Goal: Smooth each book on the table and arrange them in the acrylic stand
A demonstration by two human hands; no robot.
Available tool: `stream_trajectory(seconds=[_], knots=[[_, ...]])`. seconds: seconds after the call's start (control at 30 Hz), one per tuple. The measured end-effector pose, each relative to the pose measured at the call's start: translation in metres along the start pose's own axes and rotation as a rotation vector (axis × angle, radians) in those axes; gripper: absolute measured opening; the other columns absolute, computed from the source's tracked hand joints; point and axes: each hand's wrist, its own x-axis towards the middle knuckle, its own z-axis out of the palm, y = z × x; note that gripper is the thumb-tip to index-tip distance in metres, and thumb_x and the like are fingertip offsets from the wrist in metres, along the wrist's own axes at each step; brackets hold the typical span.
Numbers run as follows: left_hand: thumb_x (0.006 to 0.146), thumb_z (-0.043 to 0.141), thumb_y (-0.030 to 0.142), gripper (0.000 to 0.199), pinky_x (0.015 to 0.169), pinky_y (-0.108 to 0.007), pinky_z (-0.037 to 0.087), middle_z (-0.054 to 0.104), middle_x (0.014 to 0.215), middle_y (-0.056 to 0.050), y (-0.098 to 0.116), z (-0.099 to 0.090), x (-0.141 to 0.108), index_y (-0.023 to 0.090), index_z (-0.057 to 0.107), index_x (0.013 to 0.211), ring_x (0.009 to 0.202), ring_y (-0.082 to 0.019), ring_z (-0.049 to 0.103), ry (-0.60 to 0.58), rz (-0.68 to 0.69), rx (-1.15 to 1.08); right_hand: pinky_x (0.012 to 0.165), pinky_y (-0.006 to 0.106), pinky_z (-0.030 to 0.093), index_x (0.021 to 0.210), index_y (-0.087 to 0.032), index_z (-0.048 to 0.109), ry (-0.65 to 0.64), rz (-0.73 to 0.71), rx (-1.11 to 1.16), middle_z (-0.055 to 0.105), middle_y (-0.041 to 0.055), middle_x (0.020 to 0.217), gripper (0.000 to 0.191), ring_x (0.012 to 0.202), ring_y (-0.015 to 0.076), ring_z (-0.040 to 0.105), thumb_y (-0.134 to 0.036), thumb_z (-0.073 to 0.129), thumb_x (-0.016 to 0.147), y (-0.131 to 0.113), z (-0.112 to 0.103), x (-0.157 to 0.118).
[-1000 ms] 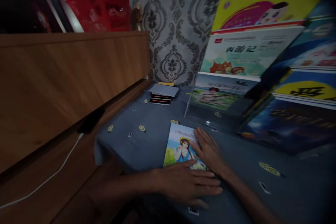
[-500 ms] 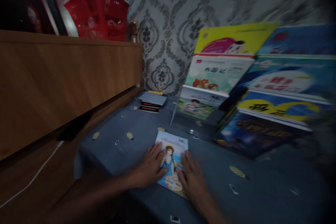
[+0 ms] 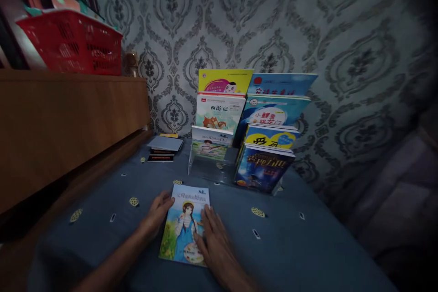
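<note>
Item 1: thin picture-cover booklet [image 3: 185, 232], lying flat, cover up, in front of the book stand [image 3: 205, 171]. Left hand [image 3: 155, 214]: fingers close together and lightly bent, tips at the booklet's left edge. Right hand [image 3: 217, 242]: fingers extended, slightly spread, laid along the right edge and over part of the cover. No pinch is visible in either.

Hazards, as judged. Uneven pressure from the two hands could swing the booklet askew. A hard inward squeeze could buckle its soft cover; a lift by the cover alone could let the pages fall open. Dragging under pressure could ruck the cloth [image 3: 290, 246] and shift the stand above it. A forward reach that catches the stand's low front could jolt the leaning books; the thick front-right group [image 3: 265, 169] looks the heaviest, and the front-left book [image 3: 210, 143] could slip if its support is knocked.

Surface: desk under a blue-grey cloth with yellow pineapple motifs and small dark labels, running out on both sides of the stand. Left of the stand, a small pile of flat items [image 3: 166, 143], grey-blue on top.

Room: behind the stand, damask-patterned wall [image 3: 342, 45]. Farther left of it, wooden cabinet [image 3: 68, 118] bearing a red basket [image 3: 71, 45]. Right of it, a dim, blurred area, contents uncertain. Lighting low.
</note>
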Motion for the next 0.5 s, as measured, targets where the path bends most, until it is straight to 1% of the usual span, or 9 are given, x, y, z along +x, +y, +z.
stream_trajectory(seconds=[0.07, 0.13, 0.17, 0.23, 0.3, 0.33, 0.37, 0.43, 0.5], knots=[[0.075, 0.081, 0.023, 0.041, 0.105, -0.039, 0.049, 0.064, 0.133, -0.019, 0.007, 0.001, -0.003, 0.013, 0.066, 0.112, 0.128, -0.032, 0.059, 0.055, -0.013, -0.007, 0.122, 0.056, 0.026, 0.152, -0.006, 0.039, 0.009, -0.004, 0.043, 0.025, 0.0165, 0.162, 0.065, 0.151, 0.0365, 0.02, -0.043, 0.045, 0.099, -0.001, -0.002, -0.001], [0.076, 0.08, 0.018, 0.037, 0.098, -0.036, 0.054, 0.068, 0.126, -0.019, 0.012, 0.004, -0.007, 0.012, 0.065, 0.109, 0.12, -0.03, 0.065, 0.095, -0.044, -0.023, 0.121, 0.059, 0.027, 0.153, -0.01, 0.04, 0.038, -0.014, 0.095, 0.025, 0.0148, 0.162, 0.066, 0.151, 0.0377, 0.02, -0.046, 0.047, 0.098, -0.001, -0.002, -0.002], [0.076, 0.079, 0.017, 0.034, 0.092, -0.035, 0.056, 0.071, 0.12, -0.019, 0.014, 0.006, -0.009, 0.011, 0.065, 0.107, 0.113, -0.029, 0.069, 0.086, -0.078, -0.035, 0.121, 0.059, 0.027, 0.153, -0.012, 0.041, 0.052, -0.02, 0.121, 0.026, 0.0139, 0.162, 0.066, 0.15, 0.0378, 0.021, -0.047, 0.048, 0.097, -0.001, -0.001, -0.002], [0.077, 0.078, 0.016, 0.029, 0.08, -0.034, 0.06, 0.075, 0.103, -0.017, 0.015, 0.013, -0.015, 0.01, 0.066, 0.102, 0.093, -0.027, 0.075, 0.0, -0.163, -0.07, 0.121, 0.059, 0.028, 0.153, -0.015, 0.041, 0.071, -0.031, 0.166, 0.028, 0.0125, 0.162, 0.066, 0.15, 0.0376, 0.022, -0.049, 0.048, 0.097, 0.001, 0.001, -0.003], [0.08, 0.075, 0.017, 0.023, 0.07, -0.033, 0.06, 0.077, 0.088, -0.014, 0.014, 0.021, -0.022, 0.009, 0.066, 0.1, 0.075, -0.025, 0.075, -0.077, -0.207, -0.121, 0.121, 0.06, 0.028, 0.153, -0.017, 0.041, 0.085, -0.037, 0.204, 0.029, 0.0117, 0.162, 0.065, 0.15, 0.037, 0.024, -0.049, 0.048, 0.097, 0.001, 0.002, -0.004], [0.082, 0.073, 0.019, 0.021, 0.067, -0.033, 0.06, 0.076, 0.082, -0.013, 0.013, 0.026, -0.025, 0.009, 0.066, 0.1, 0.068, -0.024, 0.074, -0.083, -0.213, -0.148, 0.121, 0.06, 0.027, 0.154, -0.017, 0.04, 0.089, -0.036, 0.221, 0.029, 0.0118, 0.162, 0.066, 0.15, 0.0366, 0.024, -0.05, 0.047, 0.098, 0.001, 0.003, -0.004], [0.085, 0.07, 0.02, 0.019, 0.064, -0.032, 0.059, 0.076, 0.079, -0.012, 0.012, 0.031, -0.028, 0.009, 0.065, 0.1, 0.064, -0.023, 0.073, -0.064, -0.212, -0.17, 0.121, 0.06, 0.026, 0.154, -0.016, 0.039, 0.089, -0.032, 0.238, 0.029, 0.0122, 0.162, 0.066, 0.15, 0.0363, 0.024, -0.05, 0.046, 0.098, 0.001, 0.003, -0.004], [0.092, 0.063, 0.026, 0.019, 0.059, -0.032, 0.058, 0.074, 0.072, -0.011, 0.011, 0.038, -0.031, 0.009, 0.064, 0.102, 0.057, -0.022, 0.071, 0.011, -0.215, -0.185, 0.122, 0.059, 0.024, 0.155, -0.015, 0.037, 0.085, -0.012, 0.282, 0.027, 0.0132, 0.163, 0.068, 0.151, 0.0352, 0.022, -0.052, 0.045, 0.098, 0.0, 0.004, -0.004], [0.097, 0.055, 0.032, 0.025, 0.054, -0.031, 0.056, 0.072, 0.067, -0.01, 0.011, 0.042, -0.032, 0.008, 0.064, 0.1, 0.05, -0.021, 0.068, 0.075, -0.218, -0.177, 0.123, 0.057, 0.023, 0.155, -0.014, 0.037, 0.095, 0.02, 0.347, 0.026, 0.0136, 0.164, 0.069, 0.152, 0.0333, 0.022, -0.054, 0.044, 0.098, -0.002, 0.004, -0.004]])
